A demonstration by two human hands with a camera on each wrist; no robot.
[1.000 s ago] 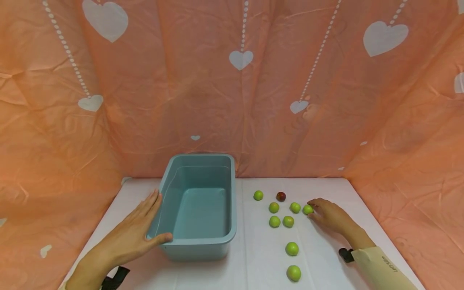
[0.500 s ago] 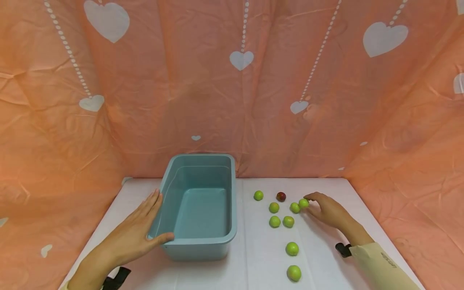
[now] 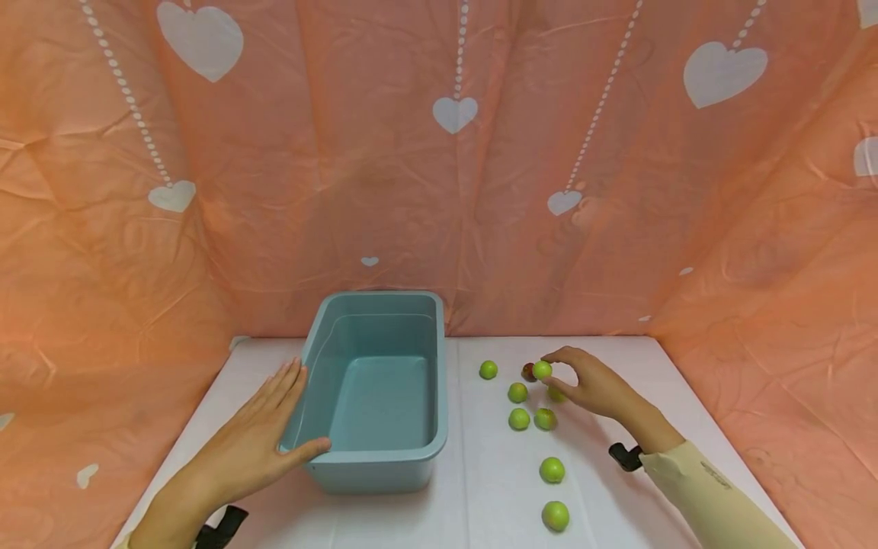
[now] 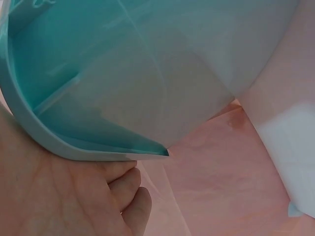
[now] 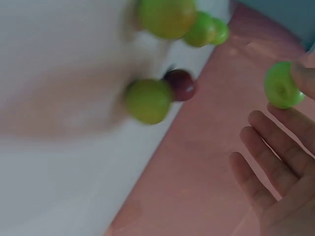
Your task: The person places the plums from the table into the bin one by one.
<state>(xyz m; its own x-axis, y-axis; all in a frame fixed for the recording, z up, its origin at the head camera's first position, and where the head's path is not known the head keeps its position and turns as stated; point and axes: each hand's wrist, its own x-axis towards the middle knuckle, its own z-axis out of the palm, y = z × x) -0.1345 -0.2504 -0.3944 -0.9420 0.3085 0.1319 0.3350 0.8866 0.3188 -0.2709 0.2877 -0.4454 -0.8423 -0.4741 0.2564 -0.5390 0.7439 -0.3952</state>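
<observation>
My right hand [image 3: 583, 381] pinches a small green fruit [image 3: 542, 370] between fingertips, lifted just above the white table [image 3: 617, 358]; the right wrist view shows that fruit [image 5: 281, 84] at my fingertips [image 5: 305, 78]. Beneath and around it lie several more green fruits [image 3: 517, 392] and one dark red fruit [image 3: 527, 372]. My left hand [image 3: 264, 435] lies flat with straight fingers against the left wall of an empty blue-grey plastic tub [image 3: 373, 457], thumb on its front rim. The left wrist view shows the tub's rim [image 4: 74, 147] against my palm [image 4: 59, 196].
Two green fruits [image 3: 552, 470] [image 3: 555, 515] lie nearer the table's front edge. An orange cloth with white hearts [image 3: 453, 152] hangs behind and on both sides of the table. The tub stands left of centre.
My right hand picked a green fruit off the table at the right of the group and carried it up and leftward. The left hand stayed on the tub.
</observation>
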